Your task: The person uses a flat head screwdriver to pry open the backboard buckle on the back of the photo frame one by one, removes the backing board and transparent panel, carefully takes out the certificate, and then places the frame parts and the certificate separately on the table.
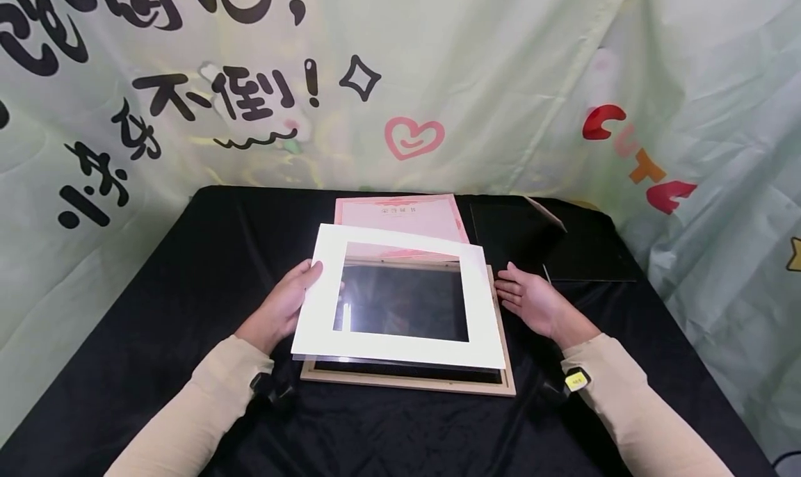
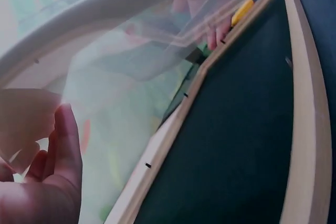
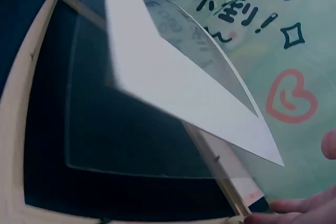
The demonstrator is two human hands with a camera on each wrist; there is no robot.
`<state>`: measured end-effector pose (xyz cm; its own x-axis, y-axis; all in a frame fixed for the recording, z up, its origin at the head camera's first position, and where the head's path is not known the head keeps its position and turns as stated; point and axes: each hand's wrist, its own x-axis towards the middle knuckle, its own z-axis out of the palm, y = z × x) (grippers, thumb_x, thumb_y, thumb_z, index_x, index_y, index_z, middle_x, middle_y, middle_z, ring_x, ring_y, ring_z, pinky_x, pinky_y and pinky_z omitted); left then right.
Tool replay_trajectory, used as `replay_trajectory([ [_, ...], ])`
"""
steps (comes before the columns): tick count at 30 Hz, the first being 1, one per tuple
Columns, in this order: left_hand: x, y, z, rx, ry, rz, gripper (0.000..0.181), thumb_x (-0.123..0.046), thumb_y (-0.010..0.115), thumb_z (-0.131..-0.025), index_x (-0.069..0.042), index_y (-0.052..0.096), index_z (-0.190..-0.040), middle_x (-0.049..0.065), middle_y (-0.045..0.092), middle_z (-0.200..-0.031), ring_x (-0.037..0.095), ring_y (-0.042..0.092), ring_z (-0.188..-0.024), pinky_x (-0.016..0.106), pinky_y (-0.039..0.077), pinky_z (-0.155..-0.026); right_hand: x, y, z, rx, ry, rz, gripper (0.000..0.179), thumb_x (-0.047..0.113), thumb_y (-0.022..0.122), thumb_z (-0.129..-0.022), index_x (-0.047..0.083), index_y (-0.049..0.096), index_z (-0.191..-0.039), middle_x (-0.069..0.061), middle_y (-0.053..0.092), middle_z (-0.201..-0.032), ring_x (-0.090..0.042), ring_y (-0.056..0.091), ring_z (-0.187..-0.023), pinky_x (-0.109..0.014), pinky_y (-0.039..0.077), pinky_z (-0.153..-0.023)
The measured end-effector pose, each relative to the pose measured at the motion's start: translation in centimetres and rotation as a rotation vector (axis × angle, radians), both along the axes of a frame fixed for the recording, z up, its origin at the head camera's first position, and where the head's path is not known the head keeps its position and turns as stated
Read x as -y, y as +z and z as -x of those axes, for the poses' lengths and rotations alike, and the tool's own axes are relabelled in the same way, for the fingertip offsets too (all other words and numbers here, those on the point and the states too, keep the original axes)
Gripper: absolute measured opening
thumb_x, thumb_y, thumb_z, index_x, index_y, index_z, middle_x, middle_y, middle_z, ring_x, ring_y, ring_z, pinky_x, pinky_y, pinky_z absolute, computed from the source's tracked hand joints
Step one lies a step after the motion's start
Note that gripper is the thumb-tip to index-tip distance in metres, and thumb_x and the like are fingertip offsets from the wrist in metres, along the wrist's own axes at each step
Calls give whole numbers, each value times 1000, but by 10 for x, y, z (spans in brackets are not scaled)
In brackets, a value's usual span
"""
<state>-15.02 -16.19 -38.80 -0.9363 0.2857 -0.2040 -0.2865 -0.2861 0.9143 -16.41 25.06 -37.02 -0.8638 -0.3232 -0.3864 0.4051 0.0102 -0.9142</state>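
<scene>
In the head view my left hand (image 1: 281, 309) grips the left edge of a white mat board (image 1: 400, 350) with a rectangular window, thumb on top. A clear sheet (image 3: 142, 145) lies just beneath the mat, its edge standing out below it in the right wrist view. Both are held tilted over a light wooden picture frame (image 1: 438, 388), which lies flat on the black cloth. My right hand (image 1: 535, 303) is beside the frame's right edge, fingers extended, holding nothing. In the left wrist view the frame's wooden rail (image 2: 310, 129) surrounds a dark opening.
Behind the frame lies a pink-bordered certificate (image 1: 400, 213), partly covered by the mat. A black backing board (image 1: 594, 263) with a raised flap (image 1: 546, 213) sits at the back right. A printed curtain (image 1: 500, 81) hangs behind the black-covered table (image 1: 250, 230).
</scene>
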Motion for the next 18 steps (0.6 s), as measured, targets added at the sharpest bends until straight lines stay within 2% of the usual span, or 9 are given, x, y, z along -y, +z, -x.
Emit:
replay_trajectory([
  [4,-3,10,-3,10,-11,-98,47,-33,43,-104,-9,29,-141,8,62,-108,17,66,-89,32,56,-74,4,6,-3,-26,12,-8,76,44,25,-105,-12,-5,-148,-33,2,-155,-39,5,-145,-46,8,-117],
  [5,-4,12,-4,9,-17,-113,46,-34,44,-103,-10,30,-141,8,61,-110,18,66,-90,32,56,-74,4,8,-4,-33,20,1,77,44,26,-105,-12,-5,-148,-33,4,-155,-39,8,-144,-45,12,-117],
  [6,-4,13,-4,9,-21,-126,45,-34,44,-103,-12,31,-140,9,60,-112,18,65,-92,32,56,-75,4,9,-5,-41,25,12,77,44,27,-105,-12,-3,-148,-33,11,-154,-38,18,-142,-43,19,-115],
  [8,-5,17,-5,1,-21,-135,41,-35,44,-103,-15,32,-137,10,58,-116,18,65,-94,32,56,-76,3,12,-5,-50,42,104,64,39,31,-106,-9,20,-147,-29,37,-145,-32,42,-131,-39,37,-107],
  [9,-5,18,-5,-4,-19,-135,40,-35,45,-103,-16,33,-136,11,58,-117,19,65,-94,32,56,-76,3,13,-5,-52,52,154,54,33,33,-107,-7,30,-143,-25,48,-137,-28,51,-122,-37,44,-100],
  [11,-5,20,-4,-18,-12,-122,36,-36,44,-102,-17,36,-132,12,57,-116,20,65,-93,31,56,-75,2,16,-4,-52,69,246,37,23,37,-107,-2,39,-134,-14,64,-116,-20,64,-101,-32,53,-85],
  [13,-3,22,-3,-32,-1,-103,31,-36,44,-102,-18,39,-127,11,58,-113,21,66,-92,31,56,-74,3,18,-2,-58,85,322,20,8,40,-105,2,44,-122,-6,69,-100,-17,68,-88,-32,56,-75],
  [16,1,22,-1,-56,-8,-96,27,-35,43,-103,-18,40,-124,8,60,-109,20,66,-92,31,56,-74,6,23,1,-103,93,305,24,-3,41,-101,0,38,-125,-7,69,-100,-18,69,-86,-32,57,-72],
  [18,4,22,-1,-70,-10,-103,28,-33,42,-103,-16,40,-125,5,62,-106,18,66,-90,31,56,-73,9,26,4,-134,89,283,25,-7,43,-99,0,40,-123,-8,69,-100,-18,70,-86,-33,57,-70],
])
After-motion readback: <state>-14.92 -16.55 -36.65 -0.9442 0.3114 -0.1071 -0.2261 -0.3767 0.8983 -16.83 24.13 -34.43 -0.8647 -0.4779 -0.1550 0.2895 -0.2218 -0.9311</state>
